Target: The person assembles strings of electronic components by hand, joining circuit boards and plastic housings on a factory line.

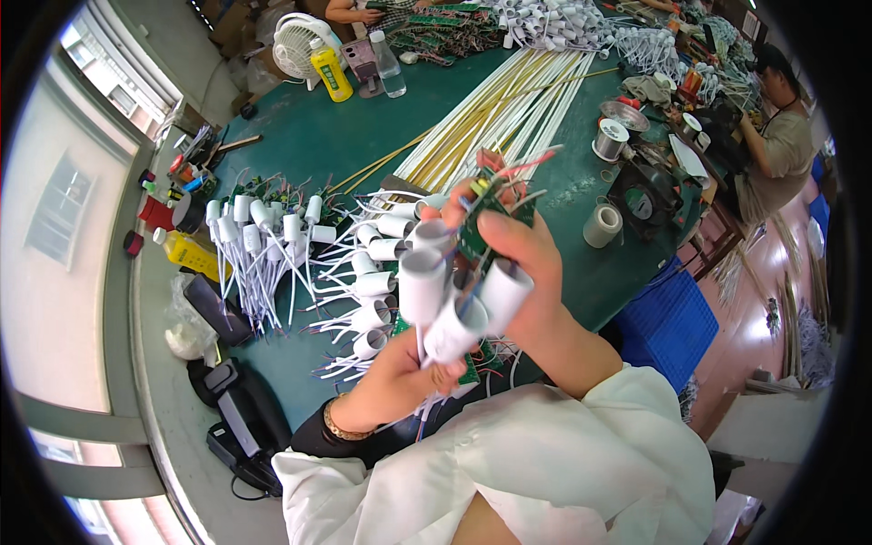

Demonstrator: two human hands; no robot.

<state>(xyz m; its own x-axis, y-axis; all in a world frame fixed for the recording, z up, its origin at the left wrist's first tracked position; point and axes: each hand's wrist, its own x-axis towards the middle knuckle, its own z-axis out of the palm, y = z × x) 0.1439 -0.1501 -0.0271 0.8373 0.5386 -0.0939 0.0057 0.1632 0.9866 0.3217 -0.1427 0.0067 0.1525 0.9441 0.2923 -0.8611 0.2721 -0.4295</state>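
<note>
My right hand [529,272] grips a small green circuit board [476,232] with thin coloured wires, held up over the green table [318,136]. Several white tubular caps [434,289] with white leads hang from the board between my hands. My left hand [400,372] is closed around the lower ends of those caps and their wires. Below and left of my hands, more white caps with wires [368,272] lie spread on the table, and further left stands a bunch of them [259,227].
Long white and yellow tubes [509,100] lie across the table. A yellow bottle [331,73], a clear bottle [390,68] and a small fan [295,41] stand at the far side. Tape rolls [602,224] and a solder spool [611,138] sit right. Another person [772,136] works at right.
</note>
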